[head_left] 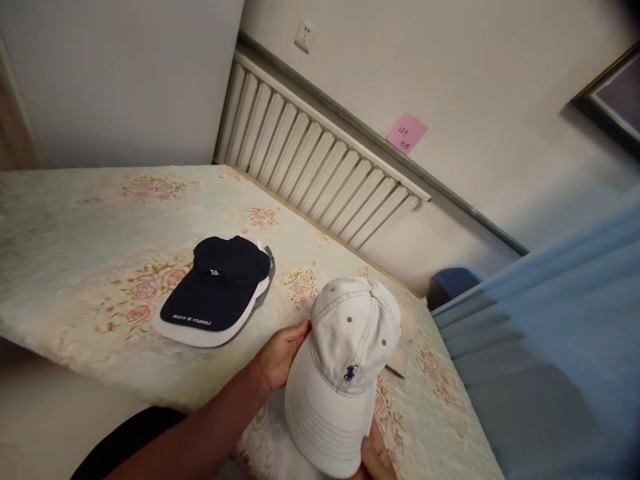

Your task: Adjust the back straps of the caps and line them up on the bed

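Wht cap (333,397) w/ rider logo (349,373)

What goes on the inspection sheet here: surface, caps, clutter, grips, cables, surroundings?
Surface: pale floral-print covering.
Caps: white fabric baseball cap, held; navy fabric cap with a white brim showing beneath, lying on the covering.
Clutter: flat beige item, partly hidden, unidentified.
Grips: left grip at the held cap's side; right grip at its brim edge.
Cables: nothing seen.
Surroundings: white ribbed radiator, pink handwritten paper note, white wall socket, blue fabric curtain.
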The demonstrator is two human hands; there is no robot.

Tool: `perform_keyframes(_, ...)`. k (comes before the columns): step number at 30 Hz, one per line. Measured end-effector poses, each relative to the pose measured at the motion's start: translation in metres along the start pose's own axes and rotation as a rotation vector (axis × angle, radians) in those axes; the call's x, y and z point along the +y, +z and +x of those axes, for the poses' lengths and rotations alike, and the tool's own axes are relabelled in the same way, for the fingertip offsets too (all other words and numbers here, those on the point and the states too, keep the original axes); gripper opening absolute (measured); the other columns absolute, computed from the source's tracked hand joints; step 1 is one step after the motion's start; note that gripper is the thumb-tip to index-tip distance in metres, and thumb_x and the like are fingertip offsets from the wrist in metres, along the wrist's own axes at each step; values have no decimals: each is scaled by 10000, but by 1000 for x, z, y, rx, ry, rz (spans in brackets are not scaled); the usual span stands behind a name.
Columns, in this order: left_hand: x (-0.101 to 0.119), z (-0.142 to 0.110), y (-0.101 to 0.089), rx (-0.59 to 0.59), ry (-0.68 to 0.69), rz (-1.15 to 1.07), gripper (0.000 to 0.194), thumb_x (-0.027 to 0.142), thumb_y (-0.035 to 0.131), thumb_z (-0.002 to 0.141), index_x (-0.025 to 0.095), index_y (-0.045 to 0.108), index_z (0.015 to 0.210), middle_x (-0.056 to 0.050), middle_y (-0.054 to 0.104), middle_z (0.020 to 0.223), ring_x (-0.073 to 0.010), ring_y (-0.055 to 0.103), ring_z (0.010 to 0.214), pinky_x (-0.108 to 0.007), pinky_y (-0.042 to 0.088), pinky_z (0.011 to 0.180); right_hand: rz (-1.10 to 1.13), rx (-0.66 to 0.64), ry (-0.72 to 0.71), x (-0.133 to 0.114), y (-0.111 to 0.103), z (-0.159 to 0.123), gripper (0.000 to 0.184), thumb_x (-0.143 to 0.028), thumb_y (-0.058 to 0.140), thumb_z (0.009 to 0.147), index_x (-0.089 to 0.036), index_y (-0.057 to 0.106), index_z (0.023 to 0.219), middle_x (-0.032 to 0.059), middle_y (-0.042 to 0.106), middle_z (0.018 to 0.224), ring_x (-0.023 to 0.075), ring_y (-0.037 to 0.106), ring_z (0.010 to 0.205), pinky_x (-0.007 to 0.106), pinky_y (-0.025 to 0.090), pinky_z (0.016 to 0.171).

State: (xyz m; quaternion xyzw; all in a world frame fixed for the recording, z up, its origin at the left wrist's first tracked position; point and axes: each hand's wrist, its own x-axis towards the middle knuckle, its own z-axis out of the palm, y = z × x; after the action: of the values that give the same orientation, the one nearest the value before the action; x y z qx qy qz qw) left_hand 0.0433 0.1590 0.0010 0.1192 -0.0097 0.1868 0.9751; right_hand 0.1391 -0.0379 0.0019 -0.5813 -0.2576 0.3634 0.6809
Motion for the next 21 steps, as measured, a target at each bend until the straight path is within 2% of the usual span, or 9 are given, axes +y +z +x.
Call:
perform_keyframes(2, 0, -1, 0, -4, 26, 36, 316, 263, 477, 878, 81, 646, 1073, -129, 720, 920, -265, 659, 921, -393, 402, 939, 37, -3, 29, 4, 2, 2, 474, -542, 643, 728, -279, 620, 1121, 65, 645, 1150, 283, 570, 1118, 449, 483, 908)
perform_keyframes(4, -1, -2, 0, -15, 66, 75, 294, 195, 482, 862, 100, 645, 1088, -122, 718, 952, -267, 660, 921, -400, 408, 933, 62, -12, 63, 5, 4, 2, 513, -527, 690, 655, -286, 645, 1105, 68, 686, 1085, 314, 573, 1124, 460, 481, 919)
perform_keyframes(6, -2, -3, 1, -20, 83, 103, 300, 154, 483, 847, 114, 645, 1096, -115, 715, 979, -264, 659, 929, -398, 414, 930, 140, -21, 108, 1, 5, 1, 560, -486, 711, 627, -273, 634, 1139, 76, 686, 1099, 319, 567, 1137, 473, 458, 952)
perform_keyframes(9, -4, -3, 3, 3, 25, 105, 311, 153, 493, 838, 95, 641, 1105, -117, 720, 946, -259, 662, 925, -388, 421, 928, 321, -43, 179, -10, 1, 6, 572, -442, 736, 600, -283, 634, 1140, 71, 666, 1153, 305, 586, 1115, 465, 448, 967)
perform_keyframes(12, -9, -4, 4, 8, -76, 77, 335, 197, 508, 840, 66, 631, 1123, -124, 724, 891, -266, 663, 922, -385, 424, 926, 396, -30, 187, -23, -6, 21, 473, -343, 728, 648, -264, 651, 1108, 70, 657, 1172, 270, 609, 1084, 451, 430, 989)
perform_keyframes(15, -13, -6, 7, -23, -157, 49, 363, 250, 503, 854, 60, 625, 1139, -132, 721, 908, -275, 652, 957, -383, 417, 933, 487, 64, 160, -31, -8, 35, 384, -229, 706, 698, -242, 659, 1079, 58, 672, 1147, 204, 619, 1066, 396, 410, 1011)
perform_keyframes(19, -16, -7, 12, -76, -184, 9, 368, 275, 480, 869, 74, 628, 1139, -130, 719, 934, -275, 642, 983, -379, 411, 935, 527, 121, 160, -27, -9, 47, 250, -178, 689, 725, -208, 695, 973, 50, 730, 974, 180, 659, 966, 371, 442, 978)
perform_keyframes(21, -16, -7, 11, -56, -197, 2, 370, 290, 479, 869, 72, 636, 1123, -134, 717, 938, -276, 640, 983, -374, 413, 930, 536, 122, 167, -20, -13, 50, 227, -177, 685, 730, -202, 698, 955, 45, 736, 942, 178, 665, 945, 373, 450, 967)
